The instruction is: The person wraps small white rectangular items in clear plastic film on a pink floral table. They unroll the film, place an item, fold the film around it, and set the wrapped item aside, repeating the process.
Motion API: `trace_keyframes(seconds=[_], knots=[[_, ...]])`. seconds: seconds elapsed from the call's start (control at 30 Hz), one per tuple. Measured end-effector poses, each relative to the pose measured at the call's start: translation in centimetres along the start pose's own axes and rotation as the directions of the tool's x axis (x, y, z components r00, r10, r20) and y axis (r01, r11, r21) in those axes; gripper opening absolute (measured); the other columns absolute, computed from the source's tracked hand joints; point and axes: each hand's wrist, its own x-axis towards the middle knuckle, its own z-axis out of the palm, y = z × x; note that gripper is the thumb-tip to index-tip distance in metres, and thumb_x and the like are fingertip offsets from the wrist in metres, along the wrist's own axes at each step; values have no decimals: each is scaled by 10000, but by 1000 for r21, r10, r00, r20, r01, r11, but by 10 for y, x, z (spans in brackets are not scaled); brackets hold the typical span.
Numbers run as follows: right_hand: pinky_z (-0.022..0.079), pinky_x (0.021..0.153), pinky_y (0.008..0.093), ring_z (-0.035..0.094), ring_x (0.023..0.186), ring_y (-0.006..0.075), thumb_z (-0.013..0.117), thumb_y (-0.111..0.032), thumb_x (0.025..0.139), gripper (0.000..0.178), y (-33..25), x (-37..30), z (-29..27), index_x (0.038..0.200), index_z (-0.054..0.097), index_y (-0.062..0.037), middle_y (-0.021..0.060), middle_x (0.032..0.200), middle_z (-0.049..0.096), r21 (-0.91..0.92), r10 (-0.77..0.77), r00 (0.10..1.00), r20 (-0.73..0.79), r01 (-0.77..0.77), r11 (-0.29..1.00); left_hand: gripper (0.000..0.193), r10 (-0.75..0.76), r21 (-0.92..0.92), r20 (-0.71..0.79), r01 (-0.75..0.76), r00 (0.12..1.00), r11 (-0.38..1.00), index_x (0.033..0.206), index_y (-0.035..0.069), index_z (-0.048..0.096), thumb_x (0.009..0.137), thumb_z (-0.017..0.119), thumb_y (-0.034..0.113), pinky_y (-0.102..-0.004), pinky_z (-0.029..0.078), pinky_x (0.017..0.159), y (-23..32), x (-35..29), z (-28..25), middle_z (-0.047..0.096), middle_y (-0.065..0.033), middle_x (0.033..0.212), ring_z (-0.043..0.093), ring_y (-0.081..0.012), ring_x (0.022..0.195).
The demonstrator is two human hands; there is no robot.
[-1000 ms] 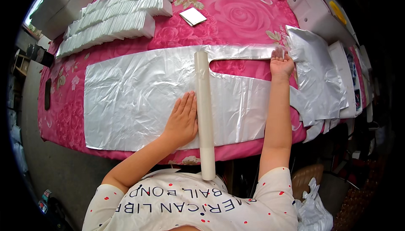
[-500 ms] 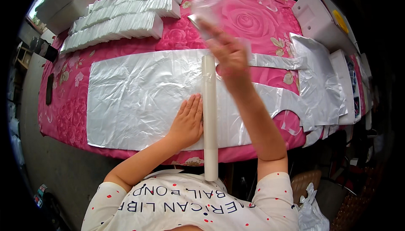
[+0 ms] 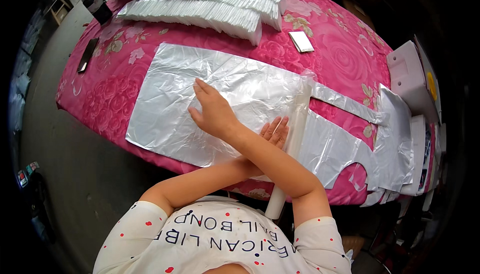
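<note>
A thin, shiny whitish plastic sheet, cut with straps and a rounded opening at its right end, lies spread and wrinkled on the table. Across it rests a long pale tube, its near end sticking out past the table edge. My forearms cross, the right one over the left. On the sheet, my left hand lies flat against the tube's left side, fingers stretched. My right hand is over the sheet's left part, thumb apart and holding nothing. Beyond the sheet lies a small folded white packet.
Rows of folded white packets stand at the back. A dark phone-like object and a black bottle are at the left. White foam boxes stand at the right, over a pink flowered tablecloth.
My right hand has let go of the folded packet, which now lies on the tablecloth, and has swung left across my left arm. My left hand stays by the tube. The view has shifted.
</note>
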Motion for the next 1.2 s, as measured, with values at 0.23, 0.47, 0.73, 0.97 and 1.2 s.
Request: trace_keyframes(seconds=[0.23,0.47,0.73,0.97,1.2], knots=[[360,1009,373,406,1219,357,646,-160,746,609,1,-13,-32,1257,418,81,232,1324,411,-7,-34,993,111,35,999,298,-110,-344,258,198,960,918,1071,-3,576,822,578,161,-377,438,834,-15,-48,-100,598,-175,1028,570,-307,953],[341,1019,401,397,1231,353,620,-172,764,574,-5,-8,22,1273,440,23,234,1340,393,52,-36,989,145,28,998,130,-576,-582,-363,304,733,754,714,-6,590,821,519,11,-270,462,657,-73,-111,-159,625,-77,714,599,-163,684],[283,1013,439,383,1214,303,594,-188,771,436,-29,-16,94,1160,507,-10,184,1181,504,-15,-285,958,43,285,958,153,-286,-231,-354,213,890,949,938,4,597,788,589,39,-324,470,785,-73,-46,-176,623,-125,968,606,-261,902],[407,940,386,490,1125,307,610,-95,775,342,-63,-39,2,1099,569,6,167,1158,549,108,-180,835,521,144,984,351,-280,28,-218,293,935,956,1093,4,557,766,647,98,-377,447,872,-106,-44,-151,570,-160,1142,545,-338,1041],[429,916,382,523,1087,311,635,-126,773,358,-4,-32,-42,1103,575,-1,159,1178,555,-253,-94,993,70,108,961,476,-313,234,-150,342,938,910,1190,-35,495,787,632,179,-401,359,992,-126,-101,-141,485,-192,1264,449,-340,1182]])
